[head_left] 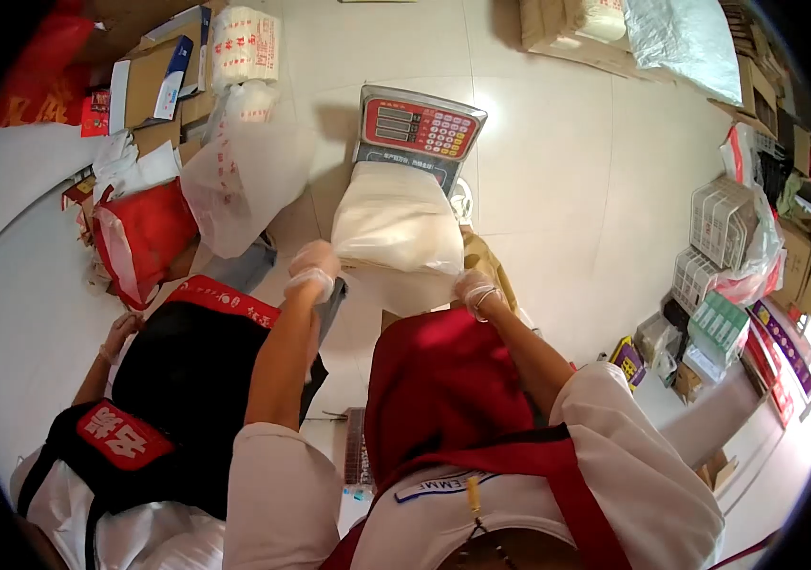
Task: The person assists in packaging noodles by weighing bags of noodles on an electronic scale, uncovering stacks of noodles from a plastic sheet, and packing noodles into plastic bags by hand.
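A pale, plastic-wrapped bundle [398,218] lies on a digital weighing scale [421,125] with a red keypad panel, covering most of its platform. My left hand [314,262], in a clear thin glove, is closed at the bundle's near left corner. At the near right corner is my right hand [475,288], also gloved, its fingers closed around the edge of the wrapping. What lies beneath the bundle is mostly hidden.
A co-worker in a black apron [191,366] sits close on my left. Beyond are a clear plastic bag [244,180], a red bag [147,233] and packaged noodles [246,46]. White wire baskets [721,223] and boxes line the right side.
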Tool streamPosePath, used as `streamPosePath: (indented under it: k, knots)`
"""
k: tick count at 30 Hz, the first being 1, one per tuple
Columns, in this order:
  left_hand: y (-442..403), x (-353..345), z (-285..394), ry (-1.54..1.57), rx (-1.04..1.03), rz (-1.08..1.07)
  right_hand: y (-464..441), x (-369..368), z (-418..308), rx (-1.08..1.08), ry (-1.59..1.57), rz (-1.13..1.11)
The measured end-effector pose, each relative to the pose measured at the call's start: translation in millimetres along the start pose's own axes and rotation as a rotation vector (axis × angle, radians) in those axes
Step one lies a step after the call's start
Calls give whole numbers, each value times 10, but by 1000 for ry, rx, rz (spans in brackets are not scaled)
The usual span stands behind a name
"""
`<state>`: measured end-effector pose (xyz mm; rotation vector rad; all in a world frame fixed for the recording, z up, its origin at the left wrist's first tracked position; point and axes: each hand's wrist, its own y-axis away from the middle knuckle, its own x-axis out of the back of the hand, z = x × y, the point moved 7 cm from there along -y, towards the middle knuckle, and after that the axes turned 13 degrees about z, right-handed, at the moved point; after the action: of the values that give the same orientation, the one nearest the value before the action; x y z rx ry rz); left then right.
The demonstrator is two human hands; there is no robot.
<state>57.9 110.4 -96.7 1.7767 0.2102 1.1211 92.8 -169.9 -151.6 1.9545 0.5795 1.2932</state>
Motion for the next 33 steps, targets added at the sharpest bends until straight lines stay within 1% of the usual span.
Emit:
streamPosePath:
  k: [1, 3, 5, 6, 7, 8, 9, 10, 11, 12, 13, 14, 15, 16, 17, 18, 19, 20, 22, 24, 25, 27, 28, 30, 31, 32, 33]
  knots:
    - [29, -61, -72, -1, 0, 12, 0, -18, -84, 41, -15, -44]
    - [44, -187, -223, -38, 44, -17, -19, -80, -226, 42, -65, -27]
    - [207, -206, -296, 21, 19, 19, 85, 35, -253, 46, -85, 2]
    - [416, -77, -212, -49, -16, -7, 191, 192, -223, 43, -52, 27]
    - [343, -305, -318, 4, 8, 50, 287, 246, -151, 20, -60, 38]
    - [476, -277, -268, -23, -22, 9, 367, 228, -63, 10, -109, 4]
    - [661, -190, -193, -28, -84, -15, 483, 280, -5, 33, -103, 32]
    - [759, -213, -224, -10, -65, 16, 584, 358, 7, 60, -101, 58]
    - [850, -240, -244, 5, -47, 43, 686, 416, 16, 52, -90, 77]
    - [1021, -140, -215, 6, -53, 59, 870, 513, 35, -29, -149, 54]
    - [1230, -34, -147, -4, -99, 25, 1054, 547, 40, -110, -209, 30]
    - [1391, 31, -66, -13, -145, -6, 1099, 283, 0, -102, -157, -22]
    - [1510, 84, -18, -14, -147, 13, 1316, 445, 8, -112, -222, 8]
    - [1634, 98, 19, 37, -122, -21, 1553, 652, 14, -116, -287, 39]
    - [1736, 102, 65, 93, -93, -57, 1717, 736, 51, -117, -263, 18]
    - [1806, 123, 142, 101, -86, -47, 1860, 752, 118, -116, -237, -10]
    - [1862, 100, 280, 21, -142, -77, 1917, 637, 220, -151, -285, 9]
    - [1914, 60, 430, -63, -200, -108, 1990, 511, 301, -89, -231, 16]
    - [2053, 181, 768, -78, -208, -77, 2210, 483, 540, -192, -397, -43]
    - [2211, 260, 1161, -8, -180, -177, 2331, 356, 847, -191, -403, -7]
    - [2275, 250, 1342, -24, -175, -177, 2394, 276, 1010, -193, -411, 21]
    - [2367, 260, 1795, -16, -243, -43, 2510, 164, 1446, -197, -417, 78]
    - [2347, 219, 2040, -29, -243, -41, 2601, 180, 1706, -204, -421, 107]
    - [2270, 41, 2301, -39, -113, -14, 2765, 301, 2141, -105, -427, 83]
    - [2261, -11, 2548, -68, -208, -9, 2943, 550, 2392, -95, -395, 162]
    - [2202, -44, 2728, -69, -214, -9, 2998, 590, 2618, -102, -396, 162]
    - [2223, 4, 2979, -50, -232, -81, 3067, 605, 2887, -213, -452, 150]
